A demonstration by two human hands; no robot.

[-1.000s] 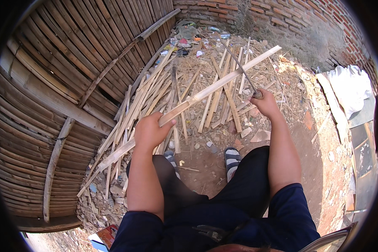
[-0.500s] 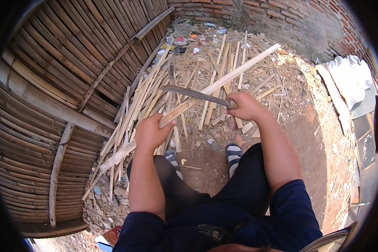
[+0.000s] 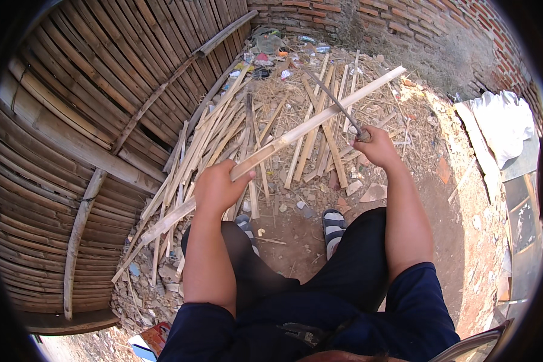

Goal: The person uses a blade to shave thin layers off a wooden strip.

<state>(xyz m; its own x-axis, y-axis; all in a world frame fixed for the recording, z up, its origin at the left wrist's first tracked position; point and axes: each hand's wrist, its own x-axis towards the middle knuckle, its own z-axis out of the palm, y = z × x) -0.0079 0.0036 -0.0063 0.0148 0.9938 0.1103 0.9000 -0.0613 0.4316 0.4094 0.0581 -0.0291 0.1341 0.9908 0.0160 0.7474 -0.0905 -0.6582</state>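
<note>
My left hand (image 3: 218, 188) grips a long pale bamboo strip (image 3: 320, 119) near its middle; the strip runs from lower left to upper right over the ground. My right hand (image 3: 377, 146) holds the handle of a long thin blade (image 3: 329, 96), raised and pointing up and to the left, above the strip. Below the hands are my knees in dark trousers and two striped sandals (image 3: 333, 224).
A pile of split bamboo strips (image 3: 223, 136) lies on the dirt ahead. A woven bamboo wall (image 3: 78, 127) stands at left, a brick wall (image 3: 404, 24) at the back. White cloth (image 3: 504, 123) and boards lie at right. Litter sits by the far corner.
The blade lay across the strip, pointing left; my right hand has now lifted it back so it points up and away. My left hand keeps its hold on the strip.
</note>
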